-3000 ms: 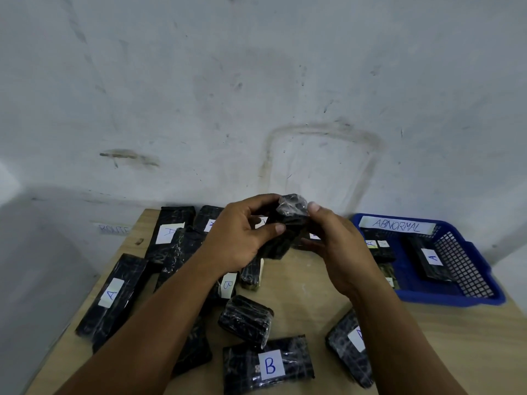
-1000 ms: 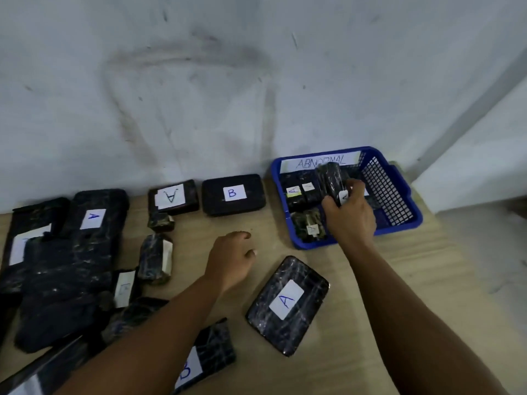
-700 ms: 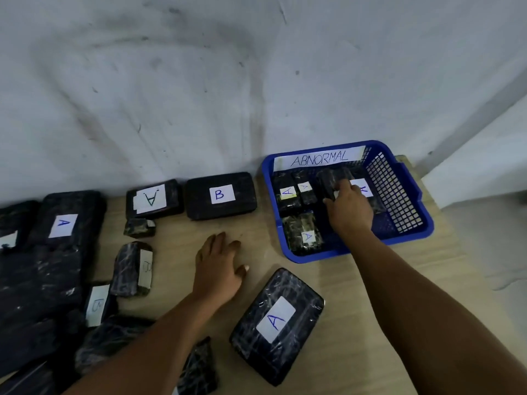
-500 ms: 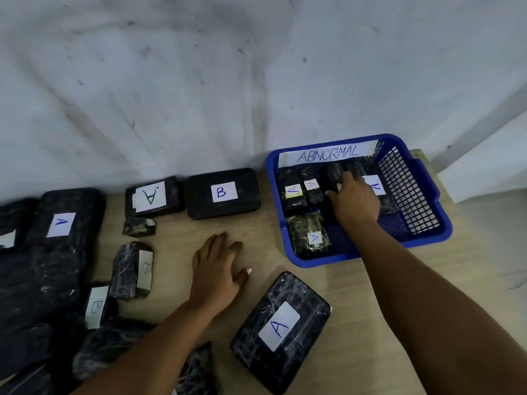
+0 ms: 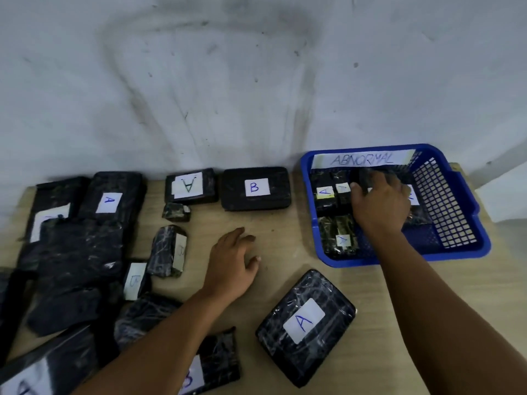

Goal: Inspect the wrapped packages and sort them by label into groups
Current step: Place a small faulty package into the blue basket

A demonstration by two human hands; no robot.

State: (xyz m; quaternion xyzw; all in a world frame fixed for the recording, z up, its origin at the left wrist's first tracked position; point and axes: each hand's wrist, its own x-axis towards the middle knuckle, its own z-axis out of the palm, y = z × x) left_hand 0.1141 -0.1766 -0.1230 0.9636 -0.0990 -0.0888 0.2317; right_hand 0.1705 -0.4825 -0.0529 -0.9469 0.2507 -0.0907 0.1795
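- My right hand (image 5: 380, 205) reaches into the blue basket (image 5: 456, 246) at the right of the frame, its fingers (image 5: 360, 187) curled down on a small dark wrapped package (image 5: 370, 173) near the back wall of the basket, just under the white "ABNORMAL" sign (image 5: 362, 159).
- Whether those fingers actually clamp the package or only rest on it, I cannot tell; the hand hides most of it.
- My left hand (image 5: 232, 266) lies flat on the wooden counter (image 5: 285, 232) at centre frame, fingers straight and slightly apart, holding nothing.
- In the basket's left part sit 3 other small packages with paper labels: 2 side by side at the back (image 5: 325, 195) (image 5: 343, 189) and 1 marked "A" in front (image 5: 340, 236).
- Against the wall at the back of the counter, an "A" package (image 5: 190, 186) and a "B" package (image 5: 256, 188) lie just beside each other.
- A large "A" package (image 5: 305, 323) lies tilted in the lower centre, near my left wrist but apart from it.
- The left of the frame holds an overlapping heap of black wrapped packages (image 5: 77, 252), some labels reading "A" or "B".
- 2 small packages (image 5: 176, 212) (image 5: 168, 250) lie between the heap and my left hand.
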